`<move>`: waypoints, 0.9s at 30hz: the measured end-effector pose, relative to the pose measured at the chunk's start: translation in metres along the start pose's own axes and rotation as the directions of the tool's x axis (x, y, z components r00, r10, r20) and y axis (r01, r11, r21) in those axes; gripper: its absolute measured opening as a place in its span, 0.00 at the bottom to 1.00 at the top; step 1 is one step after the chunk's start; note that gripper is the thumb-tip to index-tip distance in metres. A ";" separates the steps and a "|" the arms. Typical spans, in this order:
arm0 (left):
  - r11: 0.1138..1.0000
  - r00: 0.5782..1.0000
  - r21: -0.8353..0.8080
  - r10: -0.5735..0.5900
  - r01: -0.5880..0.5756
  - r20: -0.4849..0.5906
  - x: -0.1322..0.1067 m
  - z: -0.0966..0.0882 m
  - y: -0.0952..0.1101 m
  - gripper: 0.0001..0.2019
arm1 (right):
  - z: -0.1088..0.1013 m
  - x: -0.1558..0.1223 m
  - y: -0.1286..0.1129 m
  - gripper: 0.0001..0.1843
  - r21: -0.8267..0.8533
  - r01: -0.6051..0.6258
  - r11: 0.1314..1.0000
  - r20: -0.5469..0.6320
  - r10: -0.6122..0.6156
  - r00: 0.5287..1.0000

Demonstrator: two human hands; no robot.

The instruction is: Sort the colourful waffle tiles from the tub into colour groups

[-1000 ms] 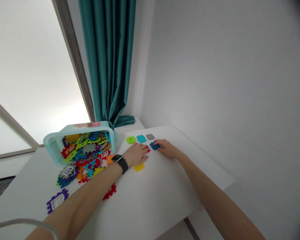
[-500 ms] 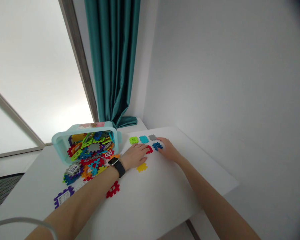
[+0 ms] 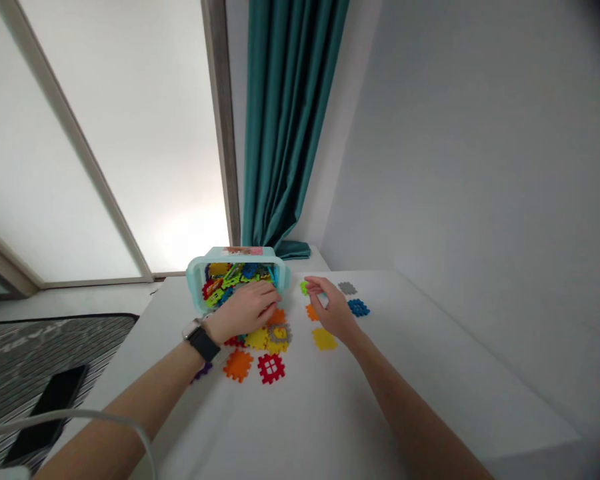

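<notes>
My left hand (image 3: 247,310), with a dark watch (image 3: 201,339) at the wrist, reaches palm down over colourful interlocking plastic tiles at the mouth of a tipped pale blue bin (image 3: 196,283). Its fingers stretch forward, and no tile shows in them. My right hand (image 3: 333,313) hovers over a small group of tiles, thumb and fingers apart. Beneath or beside it are a green tile (image 3: 304,288), an orange tile (image 3: 311,313), a yellow tile (image 3: 325,339), a blue tile (image 3: 359,307) and a grey tile (image 3: 347,288). It partly covers the green and orange ones.
Nearer on the white table (image 3: 320,413) lie an orange tile (image 3: 238,365) and a red window tile (image 3: 271,368). A green curtain (image 3: 285,133) hangs behind, and a grey wall (image 3: 470,187) borders the right. A white cable (image 3: 80,415) crosses the lower left.
The view has turned left. My left hand has gone from the small tile group to the bin's mouth. My right hand has moved off the blue tile, leftward over the group.
</notes>
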State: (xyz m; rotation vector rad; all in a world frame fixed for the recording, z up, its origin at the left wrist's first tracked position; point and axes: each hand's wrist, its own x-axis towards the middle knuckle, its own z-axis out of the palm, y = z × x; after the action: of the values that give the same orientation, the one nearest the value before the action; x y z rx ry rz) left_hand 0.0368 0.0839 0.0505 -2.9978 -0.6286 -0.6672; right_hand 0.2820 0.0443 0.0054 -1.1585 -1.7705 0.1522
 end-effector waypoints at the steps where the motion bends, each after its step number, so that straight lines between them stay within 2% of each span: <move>1: 1.000 1.000 -0.001 -0.021 0.021 -0.001 -0.009 -0.005 -0.005 0.11 | 0.007 0.002 -0.005 0.18 0.017 0.004 1.000 0.013 -0.004 1.000; 4: 0.995 0.995 0.003 -0.098 0.098 -0.025 -0.036 -0.018 -0.019 0.12 | 0.028 0.004 -0.018 0.18 0.056 0.006 0.998 0.050 -0.009 0.999; 7: 0.983 0.982 -0.001 -0.181 0.182 -0.055 -0.065 -0.023 -0.030 0.11 | 0.046 0.003 -0.029 0.18 0.080 0.002 0.997 0.095 -0.010 0.995; 13: 0.952 0.948 -0.025 -0.306 0.305 -0.084 -0.116 -0.018 -0.043 0.10 | 0.070 -0.003 -0.041 0.15 0.081 0.020 0.997 0.189 -0.035 0.981; 16: 0.915 0.901 -0.081 -0.403 0.395 -0.159 -0.135 -0.012 -0.045 0.11 | 0.076 -0.008 -0.040 0.14 0.077 0.005 0.997 0.204 -0.020 0.979; 19: 0.881 0.859 -0.148 -0.472 0.449 -0.198 -0.146 -0.005 -0.045 0.11 | 0.080 -0.015 -0.037 0.13 0.077 -0.010 0.997 0.201 -0.006 0.980; 25: 0.863 0.855 -0.191 -0.497 0.469 -0.149 -0.152 0.005 -0.040 0.11 | 0.084 -0.035 -0.043 0.13 0.077 0.001 0.997 0.221 -0.018 0.975; 27: 0.848 0.836 -0.174 -0.526 0.501 -0.158 -0.152 0.008 -0.038 0.12 | 0.086 -0.040 -0.047 0.14 0.104 0.012 0.995 0.231 -0.036 0.972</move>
State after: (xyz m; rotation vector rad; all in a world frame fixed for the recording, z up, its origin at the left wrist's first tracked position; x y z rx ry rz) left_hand -0.1009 0.0617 -0.0221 -2.8070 -1.4548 -1.0460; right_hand 0.1892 0.0211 -0.0388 -1.0800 -1.9563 0.3726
